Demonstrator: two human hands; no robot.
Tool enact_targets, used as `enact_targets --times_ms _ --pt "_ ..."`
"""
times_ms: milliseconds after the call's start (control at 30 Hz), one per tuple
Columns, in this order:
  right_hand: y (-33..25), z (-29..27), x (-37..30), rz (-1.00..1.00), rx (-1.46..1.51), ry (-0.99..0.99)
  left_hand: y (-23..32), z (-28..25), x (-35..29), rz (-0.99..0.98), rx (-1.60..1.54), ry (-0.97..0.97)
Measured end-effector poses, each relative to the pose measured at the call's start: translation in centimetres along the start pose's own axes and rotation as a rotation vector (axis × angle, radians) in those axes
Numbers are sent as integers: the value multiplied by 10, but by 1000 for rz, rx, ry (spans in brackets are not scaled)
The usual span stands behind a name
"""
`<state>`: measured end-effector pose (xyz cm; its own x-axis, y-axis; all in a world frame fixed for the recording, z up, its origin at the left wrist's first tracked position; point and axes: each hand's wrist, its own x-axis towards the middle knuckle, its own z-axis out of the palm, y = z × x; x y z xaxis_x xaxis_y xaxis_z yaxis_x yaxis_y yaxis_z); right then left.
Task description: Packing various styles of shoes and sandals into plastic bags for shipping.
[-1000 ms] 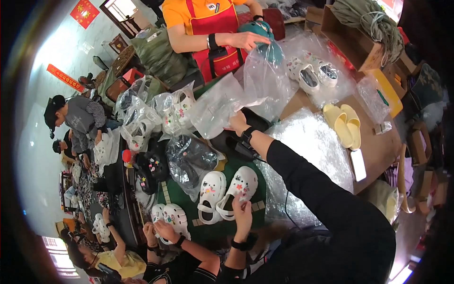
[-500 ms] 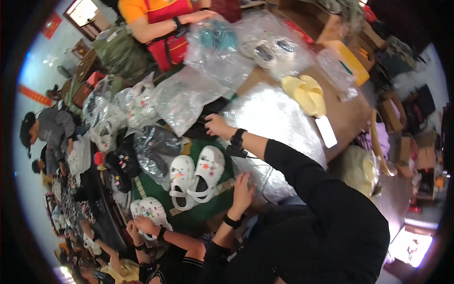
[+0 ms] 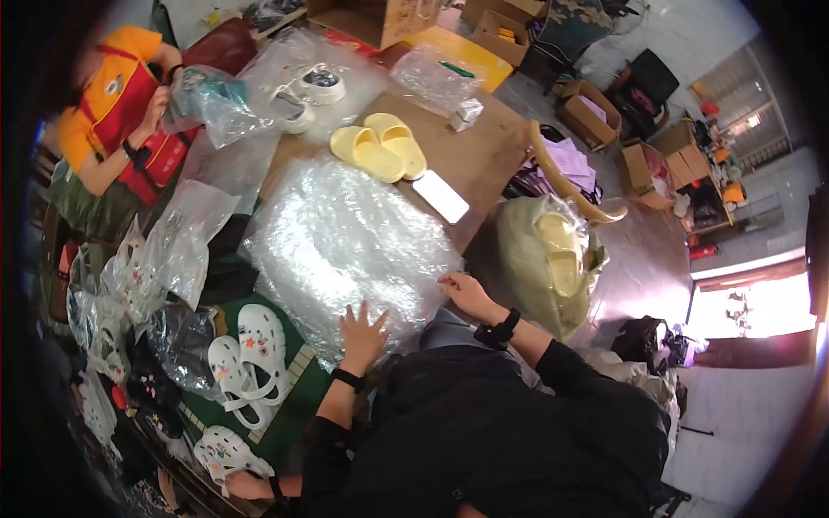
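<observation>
A pile of clear plastic bags (image 3: 345, 250) lies in front of me on the table, shiny and wrinkled. My left hand (image 3: 363, 335) rests on its near edge, fingers spread and flat. At the pile's right corner, my right hand (image 3: 471, 296) has its fingers drawn together on the edge of a bag. Left of the pile, a pair of white clogs (image 3: 261, 356) with small charms stands on a green mat (image 3: 289, 332). Beyond the pile sit yellow slippers (image 3: 380, 148), and beside them lies a white rectangular card or phone (image 3: 440, 197).
Across the table, a person in orange (image 3: 121, 112) handles a bagged teal item (image 3: 211, 95). Another person's hand (image 3: 246, 485) touches white clogs (image 3: 229, 453) at lower left. A sack with a yellow slipper (image 3: 561, 259) stands right of the table. Cardboard boxes (image 3: 591, 112) lie farther back.
My view has swung right. My right hand has moved from the pile's far left side to its near right corner. My left hand now lies spread on the bags.
</observation>
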<state>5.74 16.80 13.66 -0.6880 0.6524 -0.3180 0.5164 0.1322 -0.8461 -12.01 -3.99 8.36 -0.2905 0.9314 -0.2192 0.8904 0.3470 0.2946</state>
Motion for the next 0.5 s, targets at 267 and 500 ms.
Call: enact_targets --times_ms 267,500 --pt "21 -36 37 -128 -212 -104 42 9 19 -223 -90 -70" --pt "32 -44 70 -291 -257 -295 54 19 39 -364 -85 -43"
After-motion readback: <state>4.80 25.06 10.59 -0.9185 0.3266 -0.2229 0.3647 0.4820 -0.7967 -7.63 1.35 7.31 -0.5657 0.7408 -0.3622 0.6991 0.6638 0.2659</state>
